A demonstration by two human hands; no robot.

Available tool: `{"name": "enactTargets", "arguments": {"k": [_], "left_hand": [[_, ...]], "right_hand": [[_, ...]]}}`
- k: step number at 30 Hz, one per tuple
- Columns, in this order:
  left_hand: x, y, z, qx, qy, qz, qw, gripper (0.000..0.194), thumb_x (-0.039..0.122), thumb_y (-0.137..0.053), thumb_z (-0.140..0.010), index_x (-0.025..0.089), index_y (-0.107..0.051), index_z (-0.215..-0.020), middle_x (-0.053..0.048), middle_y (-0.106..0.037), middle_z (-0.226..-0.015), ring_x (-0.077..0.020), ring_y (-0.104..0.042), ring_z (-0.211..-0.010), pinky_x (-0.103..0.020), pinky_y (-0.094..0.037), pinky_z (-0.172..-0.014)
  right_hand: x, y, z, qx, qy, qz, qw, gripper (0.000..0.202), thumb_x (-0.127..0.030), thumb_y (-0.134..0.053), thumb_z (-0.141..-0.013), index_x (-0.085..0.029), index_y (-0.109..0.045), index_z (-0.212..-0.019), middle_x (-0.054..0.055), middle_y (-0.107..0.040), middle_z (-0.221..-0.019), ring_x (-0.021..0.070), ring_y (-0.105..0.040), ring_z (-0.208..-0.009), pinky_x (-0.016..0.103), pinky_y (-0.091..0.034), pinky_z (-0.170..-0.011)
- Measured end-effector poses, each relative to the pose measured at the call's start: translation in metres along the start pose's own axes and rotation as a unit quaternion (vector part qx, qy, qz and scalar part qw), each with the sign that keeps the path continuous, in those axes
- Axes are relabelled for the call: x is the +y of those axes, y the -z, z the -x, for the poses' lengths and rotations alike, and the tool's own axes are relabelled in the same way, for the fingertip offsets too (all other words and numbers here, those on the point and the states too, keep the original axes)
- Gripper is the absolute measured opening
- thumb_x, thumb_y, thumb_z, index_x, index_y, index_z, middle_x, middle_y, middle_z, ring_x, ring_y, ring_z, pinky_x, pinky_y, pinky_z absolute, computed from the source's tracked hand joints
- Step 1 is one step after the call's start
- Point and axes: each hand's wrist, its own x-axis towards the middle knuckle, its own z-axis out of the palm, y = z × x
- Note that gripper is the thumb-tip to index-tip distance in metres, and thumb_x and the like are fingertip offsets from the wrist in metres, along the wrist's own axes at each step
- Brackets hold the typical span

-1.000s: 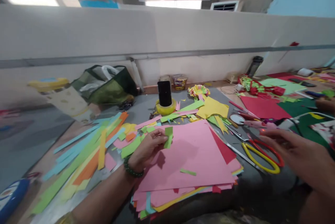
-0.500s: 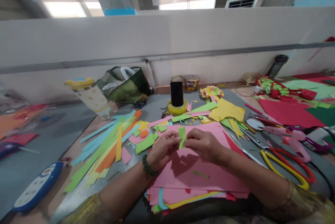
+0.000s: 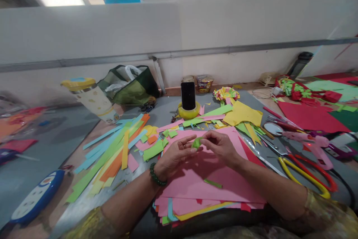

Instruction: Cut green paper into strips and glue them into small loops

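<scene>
Between my two hands, above a stack of pink sheets, is a small green paper piece that looks folded or curled. My left hand, with a dark green bead bracelet at the wrist, pinches its lower left side between thumb and fingers. The fingertips of my right hand close on its right side. A thin green strip lies on the top pink sheet below my hands. Green paper squares lie just left of the stack.
Long coloured strips spread at the left, near a tumbler. A phone stands in a yellow tape roll. Scissors, a pink glue gun and a yellow sheet lie at the right.
The green piece, flat and upright before, is now bent into a smaller shape. My left fingers have spread more around it. The view has shifted slightly.
</scene>
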Motion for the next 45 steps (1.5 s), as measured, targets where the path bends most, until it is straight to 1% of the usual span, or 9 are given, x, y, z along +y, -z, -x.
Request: {"name": "enactTargets", "arguments": {"k": [2,5,10,15,20,25,29,34,45], "left_hand": [[0.005,0.001,0.001,-0.008,0.041,-0.022,0.999,0.065,0.019,-0.09,-0.055,0.017,-0.065,-0.115,-0.012,-0.073,-0.106,-0.0189,-0.07,-0.081,-0.024,-0.052,-0.062],[0.007,0.002,0.002,0.044,0.054,-0.037,0.997,0.051,0.025,-0.089,-0.059,0.015,-0.064,-0.103,-0.01,-0.074,-0.089,-0.0144,-0.066,-0.061,-0.022,-0.049,-0.05],[0.005,-0.001,0.0,0.076,0.018,-0.004,0.997,0.037,0.023,-0.091,-0.055,0.014,-0.066,-0.081,-0.001,-0.067,-0.065,-0.0066,-0.057,-0.05,-0.015,-0.043,-0.047],[0.005,-0.003,0.0,0.085,0.013,0.026,0.996,0.032,0.033,-0.09,-0.057,0.012,-0.072,-0.072,-0.004,-0.068,-0.071,-0.0078,-0.061,-0.059,-0.014,-0.041,-0.047],[0.006,-0.002,0.0,0.081,-0.023,-0.002,0.996,0.04,0.039,-0.094,-0.04,0.014,-0.07,-0.06,0.0,-0.064,-0.064,-0.0078,-0.056,-0.058,-0.016,-0.044,-0.051],[0.006,-0.003,0.001,0.098,-0.051,-0.052,0.993,0.035,0.041,-0.091,-0.045,0.015,-0.074,-0.062,-0.002,-0.066,-0.063,-0.0095,-0.055,-0.059,-0.019,-0.044,-0.054],[0.005,-0.005,0.002,0.099,-0.085,-0.114,0.985,0.029,0.039,-0.087,-0.051,0.017,-0.077,-0.067,-0.005,-0.069,-0.065,-0.0133,-0.059,-0.062,-0.022,-0.045,-0.056],[0.001,-0.003,0.001,0.095,-0.109,-0.162,0.976,0.027,0.041,-0.083,-0.057,0.017,-0.079,-0.07,-0.006,-0.07,-0.066,-0.0147,-0.059,-0.06,-0.025,-0.047,-0.057],[0.0,-0.004,0.003,0.087,-0.13,-0.2,0.967,0.026,0.042,-0.082,-0.058,0.017,-0.078,-0.065,-0.005,-0.069,-0.06,-0.0149,-0.058,-0.058,-0.026,-0.048,-0.058]], "right_hand": [[-0.002,0.002,-0.002,0.048,-0.017,-0.027,0.998,0.037,-0.056,-0.071,-0.073,-0.02,-0.06,-0.069,-0.003,-0.056,-0.056,0.0115,-0.051,-0.05,0.026,-0.046,-0.05],[-0.003,0.005,-0.004,0.105,-0.015,-0.055,0.993,0.04,-0.059,-0.07,-0.074,-0.02,-0.059,-0.071,-0.002,-0.057,-0.055,0.0131,-0.055,-0.052,0.028,-0.051,-0.054],[-0.002,0.005,-0.001,0.147,0.158,0.027,0.976,0.019,-0.036,-0.067,-0.085,-0.022,-0.06,-0.075,0.001,-0.061,-0.07,0.0143,-0.062,-0.065,0.027,-0.053,-0.058],[-0.003,0.001,0.007,0.068,0.35,0.182,0.916,0.011,-0.013,-0.059,-0.09,-0.023,-0.063,-0.087,0.003,-0.064,-0.081,0.0146,-0.063,-0.076,0.026,-0.055,-0.066],[0.0,-0.002,0.009,-0.001,0.388,0.197,0.9,0.011,-0.015,-0.054,-0.094,-0.021,-0.063,-0.093,0.005,-0.063,-0.083,0.0141,-0.064,-0.078,0.025,-0.056,-0.068],[0.001,-0.002,0.009,-0.046,0.307,0.157,0.937,0.013,-0.023,-0.056,-0.093,-0.023,-0.066,-0.085,0.005,-0.066,-0.083,0.0165,-0.064,-0.079,0.029,-0.055,-0.07],[0.001,-0.003,0.006,-0.021,0.126,0.067,0.989,0.021,-0.036,-0.065,-0.086,-0.022,-0.062,-0.07,0.003,-0.062,-0.071,0.0159,-0.058,-0.067,0.029,-0.05,-0.06],[0.0,-0.004,0.001,-0.028,-0.048,-0.053,0.997,0.033,-0.049,-0.074,-0.071,-0.02,-0.059,-0.066,-0.001,-0.058,-0.063,0.0125,-0.051,-0.059,0.028,-0.045,-0.058],[-0.001,-0.005,-0.001,-0.017,-0.128,-0.105,0.986,0.03,-0.041,-0.076,-0.064,-0.019,-0.057,-0.06,-0.004,-0.056,-0.059,0.0103,-0.048,-0.058,0.027,-0.041,-0.06]]}}
